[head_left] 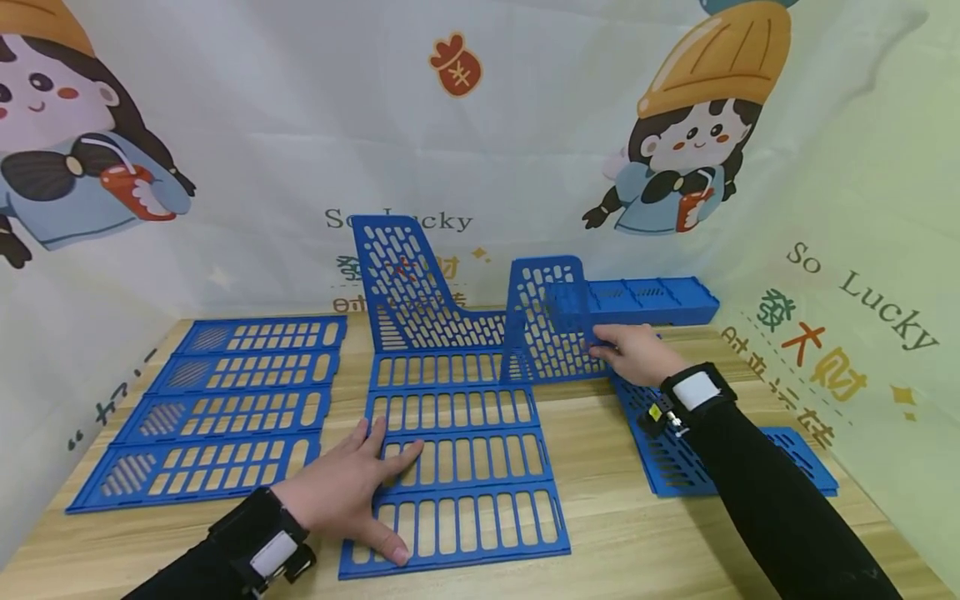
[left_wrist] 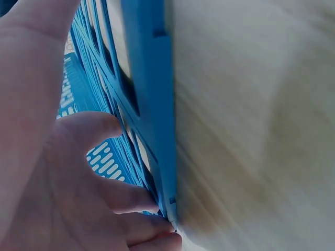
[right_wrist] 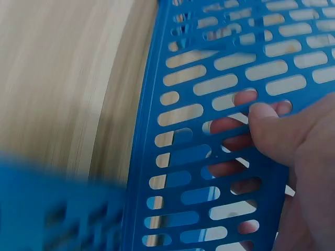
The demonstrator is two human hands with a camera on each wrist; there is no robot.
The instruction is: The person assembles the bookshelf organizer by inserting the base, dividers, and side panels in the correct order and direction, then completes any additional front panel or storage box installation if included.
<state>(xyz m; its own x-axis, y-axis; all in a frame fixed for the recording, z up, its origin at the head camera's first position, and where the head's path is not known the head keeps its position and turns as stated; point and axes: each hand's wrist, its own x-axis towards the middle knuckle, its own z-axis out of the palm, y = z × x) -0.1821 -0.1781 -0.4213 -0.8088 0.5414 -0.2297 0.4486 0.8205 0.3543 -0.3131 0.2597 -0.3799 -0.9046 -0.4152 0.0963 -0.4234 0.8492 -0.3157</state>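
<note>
Two hands (head_left: pixel 341 492) (head_left: pixel 633 352): upright side panel (head_left: pixel 543 329), long axis crosswise.

Left hand (head_left: pixel 341 492) presses flat slotted panel (head_left: pixel 457 467); right hand (head_left: pixel 633 354) pinches upright perforated panel (head_left: pixel 543 321).

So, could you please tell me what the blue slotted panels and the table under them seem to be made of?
Blue slotted panel: looks like moulded plastic, uniform matte blue with clean punched-looking slots; the upright panel the right hand grips seems the same. Table: light wood grain, possibly laminate, smooth finish.
</note>
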